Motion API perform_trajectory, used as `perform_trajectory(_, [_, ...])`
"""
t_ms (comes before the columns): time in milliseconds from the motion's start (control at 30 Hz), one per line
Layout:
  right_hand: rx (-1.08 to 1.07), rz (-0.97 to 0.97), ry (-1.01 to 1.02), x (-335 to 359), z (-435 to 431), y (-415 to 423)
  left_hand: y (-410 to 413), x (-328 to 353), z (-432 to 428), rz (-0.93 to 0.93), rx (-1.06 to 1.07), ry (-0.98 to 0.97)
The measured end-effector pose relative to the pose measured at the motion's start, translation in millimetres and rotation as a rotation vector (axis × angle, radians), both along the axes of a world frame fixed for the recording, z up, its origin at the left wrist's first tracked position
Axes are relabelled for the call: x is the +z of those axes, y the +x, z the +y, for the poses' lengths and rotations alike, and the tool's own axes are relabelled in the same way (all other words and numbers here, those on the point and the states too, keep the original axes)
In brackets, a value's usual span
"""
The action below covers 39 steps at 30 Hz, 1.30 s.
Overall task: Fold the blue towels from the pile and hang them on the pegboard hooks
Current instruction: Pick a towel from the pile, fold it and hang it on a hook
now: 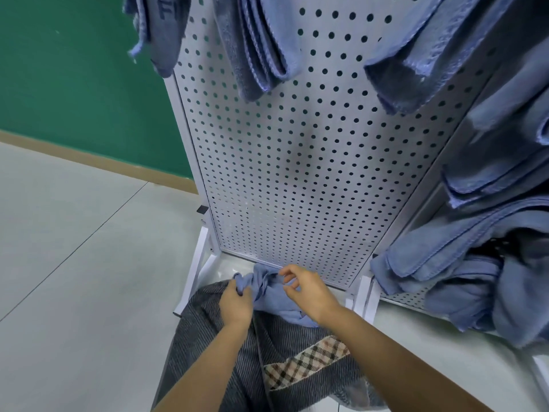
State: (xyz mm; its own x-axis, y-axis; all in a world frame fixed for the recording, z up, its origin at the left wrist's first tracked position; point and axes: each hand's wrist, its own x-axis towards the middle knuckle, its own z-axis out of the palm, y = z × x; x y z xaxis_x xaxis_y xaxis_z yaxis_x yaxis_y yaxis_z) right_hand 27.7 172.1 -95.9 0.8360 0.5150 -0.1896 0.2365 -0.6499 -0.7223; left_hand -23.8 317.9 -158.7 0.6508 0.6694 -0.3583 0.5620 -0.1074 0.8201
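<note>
Several folded towels [258, 49] up on the pegboard [297, 173] already; below it, left hand [236, 303] grips a crumpled blue towel [269, 292], right hand [310, 292] half-curled, grip unclear.

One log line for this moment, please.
blue towel: bunched, on striped cloth | left hand: grips towel | right hand: over towel, grip unclear | pegboard: folded towels hung

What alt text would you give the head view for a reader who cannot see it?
The left hand grips a crumpled blue towel at the foot of a white pegboard; the right hand curls over it. Folded towels hang above.
</note>
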Motion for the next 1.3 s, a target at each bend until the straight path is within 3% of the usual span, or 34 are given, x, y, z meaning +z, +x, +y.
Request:
perform_trajectory(167, [-0.054,-0.021,0.065,43,-14,0,-4,76,-16,-0.286,-0.234,-0.151])
perform_trajectory(333, [-0.07,-0.11,0.202,128,-40,-21,-19,190,-42,-0.305,-0.503,-0.244])
perform_trajectory(633, [-0.088,-0.261,0.286,276,-138,-103,-85,356,-104,-0.41,-0.82,-0.012])
perform_trajectory(833, [-0.208,-0.362,0.274,328,-204,-157,-125,394,-158,-0.389,-0.831,0.094])
perform_trajectory(1000, [-0.267,-0.419,0.343,339,-247,-181,-150,388,-205,-0.279,-0.952,-0.238])
perform_trajectory(1133, [-0.278,-0.445,0.404,318,-266,-190,-154,366,-236,0.078,-1.232,0.073])
perform_trajectory(1200, [-0.291,-0.432,0.42,306,-271,-189,-154,357,-251,0.139,-1.254,-0.055])
perform_trajectory(1300, [-0.336,-0.348,0.481,297,-273,-182,-153,355,-267,0.086,-1.126,-0.452])
